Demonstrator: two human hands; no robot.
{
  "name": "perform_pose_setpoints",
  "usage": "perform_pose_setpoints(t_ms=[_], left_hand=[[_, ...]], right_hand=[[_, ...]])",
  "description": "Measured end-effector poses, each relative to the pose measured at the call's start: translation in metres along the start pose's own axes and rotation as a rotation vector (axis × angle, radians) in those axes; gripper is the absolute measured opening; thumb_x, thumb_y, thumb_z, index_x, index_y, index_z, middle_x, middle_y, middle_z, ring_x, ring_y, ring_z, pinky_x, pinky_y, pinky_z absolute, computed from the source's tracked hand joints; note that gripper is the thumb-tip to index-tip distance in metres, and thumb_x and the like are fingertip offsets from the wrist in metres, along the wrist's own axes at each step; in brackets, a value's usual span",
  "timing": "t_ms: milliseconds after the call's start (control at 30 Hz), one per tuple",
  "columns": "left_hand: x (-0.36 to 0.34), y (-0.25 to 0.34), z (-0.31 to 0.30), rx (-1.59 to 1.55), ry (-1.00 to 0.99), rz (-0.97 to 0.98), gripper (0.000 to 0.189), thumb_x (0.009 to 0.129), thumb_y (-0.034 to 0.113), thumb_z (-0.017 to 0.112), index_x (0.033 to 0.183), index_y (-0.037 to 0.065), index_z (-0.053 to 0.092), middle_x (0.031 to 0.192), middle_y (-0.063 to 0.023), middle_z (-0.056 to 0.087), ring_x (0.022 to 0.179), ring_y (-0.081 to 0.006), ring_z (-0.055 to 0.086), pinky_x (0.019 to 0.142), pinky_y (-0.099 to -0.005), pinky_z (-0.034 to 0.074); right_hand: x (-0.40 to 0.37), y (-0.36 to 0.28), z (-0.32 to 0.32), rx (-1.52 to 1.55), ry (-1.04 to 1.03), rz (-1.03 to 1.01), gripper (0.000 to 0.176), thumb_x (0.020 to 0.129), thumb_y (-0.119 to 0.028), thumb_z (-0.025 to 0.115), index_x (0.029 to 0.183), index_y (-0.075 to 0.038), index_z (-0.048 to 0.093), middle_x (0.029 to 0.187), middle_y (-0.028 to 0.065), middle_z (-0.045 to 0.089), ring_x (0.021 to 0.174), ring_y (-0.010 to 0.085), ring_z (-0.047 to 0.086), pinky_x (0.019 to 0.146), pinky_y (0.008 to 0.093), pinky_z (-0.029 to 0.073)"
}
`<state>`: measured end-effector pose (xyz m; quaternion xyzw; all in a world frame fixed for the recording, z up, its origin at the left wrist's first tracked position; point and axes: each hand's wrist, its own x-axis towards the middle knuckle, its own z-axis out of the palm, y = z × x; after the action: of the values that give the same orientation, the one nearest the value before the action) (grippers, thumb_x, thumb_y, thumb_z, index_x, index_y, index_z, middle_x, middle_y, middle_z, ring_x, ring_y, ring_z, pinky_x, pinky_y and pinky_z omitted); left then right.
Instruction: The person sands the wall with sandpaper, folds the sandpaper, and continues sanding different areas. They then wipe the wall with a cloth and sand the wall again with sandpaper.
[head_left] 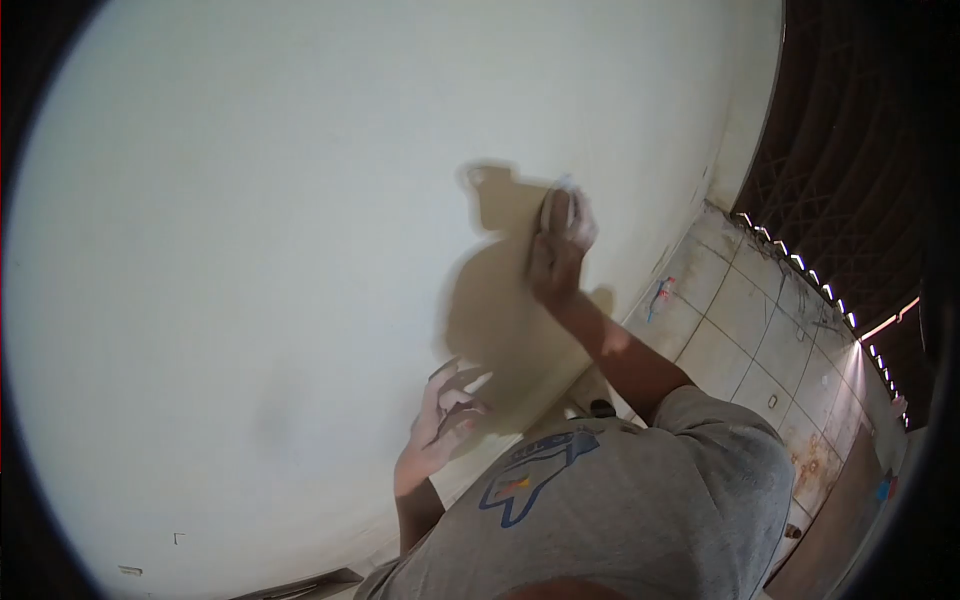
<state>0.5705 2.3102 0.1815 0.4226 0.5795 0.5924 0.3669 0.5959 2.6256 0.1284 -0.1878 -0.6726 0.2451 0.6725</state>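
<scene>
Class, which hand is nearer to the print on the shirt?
Left. The left hand is beyond the print, to its left; the right hand reaches farther out, at the wall.

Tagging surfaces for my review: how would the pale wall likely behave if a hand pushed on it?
The wall would probably stay stiff, as it shows no dent or sag near the right hand. Its even, smooth-looking face suggests a palm could slide; the pale, perhaps dusty left hand might slip more easily.

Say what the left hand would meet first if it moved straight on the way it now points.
Probably the pale wall would meet the left hand first; whether they already touch is unclear.
</scene>
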Motion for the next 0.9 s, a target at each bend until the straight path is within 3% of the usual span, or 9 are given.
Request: perform_pose_setpoints(t_ms=[133, 233, 300, 467, 533, 633, 767, 867, 900], left_hand=[[-0.014, 0.015, 0.006, 0.161, 0.093, 0.012, 0.06, 0.095, 0.007, 0.067, 0.148, 0.001, 0.037, 0.135, -0.0139, 0.056, 0.113, -0.0211, 0.058, 0.104, -0.0372, 0.044], [-0.021, 0.008, 0.004, 0.068, 0.128, 0.082, 0.045, 0.095, 0.011, 0.069, 0.135, -0.001, 0.051, 0.131, -0.0123, 0.06, 0.114, -0.0202, 0.058, 0.103, -0.036, 0.044], [-0.019, -0.003, -0.004, 0.008, 0.156, 0.115, 0.037, 0.096, 0.015, 0.069, 0.126, -0.002, 0.057, 0.123, -0.012, 0.063, 0.112, -0.0204, 0.06, 0.1, -0.0351, 0.045], [-0.009, 0.007, 0.01, -0.052, 0.208, 0.183, 0.033, 0.098, 0.023, 0.066, 0.119, -0.002, 0.062, 0.108, -0.0127, 0.069, 0.105, -0.0221, 0.064, 0.094, -0.034, 0.047], [-0.006, 0.012, 0.016, -0.004, 0.227, 0.2, 0.032, 0.099, 0.022, 0.065, 0.119, -0.003, 0.061, 0.104, -0.0132, 0.07, 0.102, -0.0229, 0.066, 0.093, -0.0341, 0.047], [0.004, 0.012, 0.022, -0.048, 0.156, 0.161, 0.031, 0.099, 0.02, 0.063, 0.12, -0.004, 0.061, 0.101, -0.0137, 0.07, 0.1, -0.0232, 0.067, 0.094, -0.0346, 0.047], [0.011, 0.006, 0.023, -0.019, 0.107, 0.111, 0.029, 0.099, 0.016, 0.059, 0.121, -0.004, 0.06, 0.099, -0.0141, 0.07, 0.1, -0.0234, 0.067, 0.094, -0.0365, 0.047], [0.011, 0.008, 0.025, -0.028, 0.095, 0.069, 0.027, 0.099, 0.013, 0.057, 0.12, -0.004, 0.059, 0.099, -0.0139, 0.07, 0.099, -0.0233, 0.067, 0.095, -0.0373, 0.047], [0.011, 0.005, 0.024, -0.028, 0.091, 0.079, 0.026, 0.099, 0.012, 0.057, 0.119, -0.004, 0.059, 0.099, -0.0137, 0.07, 0.098, -0.0233, 0.067, 0.094, -0.0371, 0.048]], right_hand=[[0.062, 0.023, -0.015, -0.242, 0.086, 0.078, 0.048, 0.103, -0.011, 0.037, 0.143, 0.014, 0.045, 0.156, 0.0289, 0.034, 0.151, 0.0426, 0.024, 0.121, 0.048, 0.025], [0.064, 0.019, -0.024, -0.025, 0.077, 0.011, 0.047, 0.105, -0.013, 0.036, 0.144, 0.012, 0.045, 0.159, 0.026, 0.031, 0.15, 0.0383, 0.029, 0.121, 0.0447, 0.025], [0.027, 0.022, -0.017, -0.029, 0.011, -0.182, 0.047, 0.106, -0.014, 0.037, 0.146, 0.009, 0.045, 0.16, 0.0252, 0.031, 0.148, 0.0364, 0.033, 0.122, 0.0423, 0.024], [-0.101, -0.014, -0.019, 0.432, -0.455, 0.072, 0.047, 0.105, -0.01, 0.039, 0.147, 0.008, 0.044, 0.159, 0.0277, 0.033, 0.15, 0.0417, 0.029, 0.122, 0.046, 0.023], [-0.073, -0.03, -0.034, 0.01, -0.449, -0.407, 0.049, 0.105, -0.01, 0.039, 0.149, 0.009, 0.039, 0.162, 0.027, 0.028, 0.151, 0.0416, 0.024, 0.123, 0.0467, 0.021], [-0.026, -0.008, -0.022, -0.137, -0.201, -0.272, 0.061, 0.089, -0.01, 0.059, 0.146, 0.008, 0.044, 0.156, 0.0313, 0.035, 0.147, 0.0469, 0.032, 0.122, 0.0517, 0.025], [0.074, 0.018, -0.031, 0.023, 0.056, 0.02, 0.051, 0.108, -0.015, 0.032, 0.151, 0.013, 0.029, 0.164, 0.0273, 0.02, 0.153, 0.0415, 0.018, 0.125, 0.0454, 0.015], [0.096, 0.038, -0.039, -0.12, 0.007, 0.197, 0.055, 0.108, -0.016, 0.03, 0.155, 0.011, 0.021, 0.167, 0.0239, 0.011, 0.156, 0.0362, 0.009, 0.126, 0.0435, 0.008], [0.091, 0.043, -0.031, 0.143, 0.042, 0.111, 0.058, 0.105, -0.012, 0.031, 0.156, 0.01, 0.017, 0.168, 0.023, 0.011, 0.156, 0.0335, 0.009, 0.126, 0.0425, 0.008]])
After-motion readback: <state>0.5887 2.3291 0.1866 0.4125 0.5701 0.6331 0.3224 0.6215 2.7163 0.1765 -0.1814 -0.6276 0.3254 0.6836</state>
